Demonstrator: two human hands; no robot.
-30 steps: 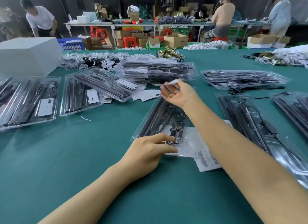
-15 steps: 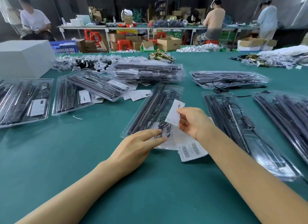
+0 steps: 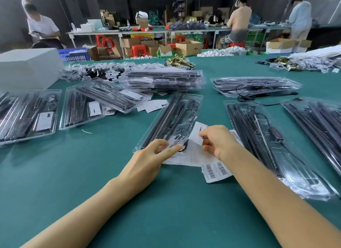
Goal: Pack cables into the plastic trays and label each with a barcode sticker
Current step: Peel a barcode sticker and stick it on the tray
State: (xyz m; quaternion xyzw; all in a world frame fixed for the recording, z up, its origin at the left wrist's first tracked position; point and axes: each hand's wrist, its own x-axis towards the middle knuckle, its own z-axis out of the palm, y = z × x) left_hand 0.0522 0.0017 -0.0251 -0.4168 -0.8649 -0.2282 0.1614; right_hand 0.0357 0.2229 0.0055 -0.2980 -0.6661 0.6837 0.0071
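**Fingers bring card down to the open tray**

Fingertips (image 3: 202, 137) of the right hand (image 3: 218, 142) pinch a small white card (image 3: 197, 132) and hold it low over the near end of the clear tray (image 3: 171, 118), which lies at the middle of the green table (image 3: 73, 174) with dark cables in it. A second ago that hand was lifted well above the tray with the card out toward the far stacks; half a second ago it was partway down. Now the card hangs just beside the coiled cable end (image 3: 183, 146), so the insert looks close to being laid in. The left hand (image 3: 147, 161) has hardly moved: its straight fingers press the tray's near edge and the paper under it. A barcode sheet (image 3: 215, 169) lies beside the right wrist, seemingly not yet used for this tray. Labelled trays (image 3: 44, 114) sit to the left, unlabelled ones (image 3: 258, 137) to the right.
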